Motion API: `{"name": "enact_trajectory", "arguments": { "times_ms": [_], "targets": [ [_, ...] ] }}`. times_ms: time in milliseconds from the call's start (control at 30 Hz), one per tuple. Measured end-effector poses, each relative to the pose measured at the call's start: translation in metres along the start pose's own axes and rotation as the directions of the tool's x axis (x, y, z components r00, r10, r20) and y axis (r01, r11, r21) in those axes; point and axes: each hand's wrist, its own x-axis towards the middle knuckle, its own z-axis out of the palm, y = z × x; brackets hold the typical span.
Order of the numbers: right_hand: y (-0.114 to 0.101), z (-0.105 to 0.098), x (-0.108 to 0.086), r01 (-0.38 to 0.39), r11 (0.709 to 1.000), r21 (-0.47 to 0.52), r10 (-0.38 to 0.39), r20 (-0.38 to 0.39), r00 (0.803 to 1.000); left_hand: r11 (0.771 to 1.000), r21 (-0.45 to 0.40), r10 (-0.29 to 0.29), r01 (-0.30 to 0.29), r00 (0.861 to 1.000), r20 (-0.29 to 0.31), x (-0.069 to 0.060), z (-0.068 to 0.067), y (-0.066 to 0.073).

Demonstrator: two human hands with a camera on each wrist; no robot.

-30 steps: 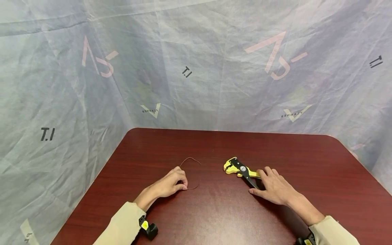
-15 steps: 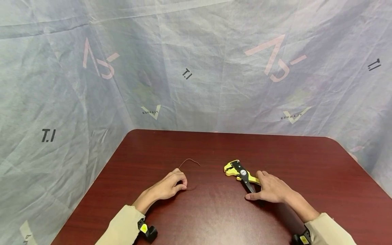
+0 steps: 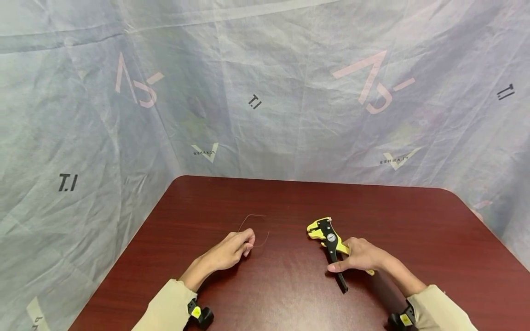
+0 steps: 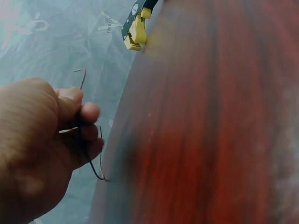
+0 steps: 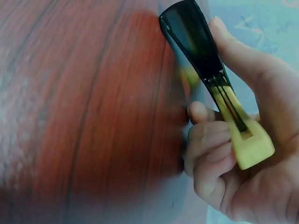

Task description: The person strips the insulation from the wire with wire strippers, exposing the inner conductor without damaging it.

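The dark red-brown, round-cornered desk [image 3: 290, 299] has a smooth wood-grain top, glossy towards its near side. The yellow-and-black wire stripper [image 3: 331, 246] shows smooth, plastic-looking yellow parts and a shiny black handle. The thin, dark, bent wire [image 4: 101, 151] looks smooth. Beyond the desk's far edge, the pale grey printed cloth backdrop [image 3: 273, 59] is matt and creased; the cream cloth sleeves [image 3: 167, 303] look matt.
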Motion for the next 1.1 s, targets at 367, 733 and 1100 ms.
{"name": "enact_trajectory", "arguments": {
  "times_ms": [367, 733, 1100],
  "targets": [
    [0.012, -0.001, 0.002, -0.071, 0.848, 0.526, -0.027, 0.178, 0.984, 0.999, 0.036, 0.038, -0.033, 0.989, -0.14, 0.004, -0.001, 0.006],
    [0.02, 0.004, 0.001, -0.047, 0.692, 0.72, -0.1, 0.16, 0.982, 1.0, -0.022, -0.024, 0.02, 0.978, -0.206, 0.007, -0.002, 0.009],
    [0.011, 0.011, 0.005, 0.014, 0.341, 0.94, -0.375, 0.122, 0.919, 0.998, -0.058, -0.025, 0.009, 0.958, -0.285, 0.011, 0.0, 0.015]
  ]
}}
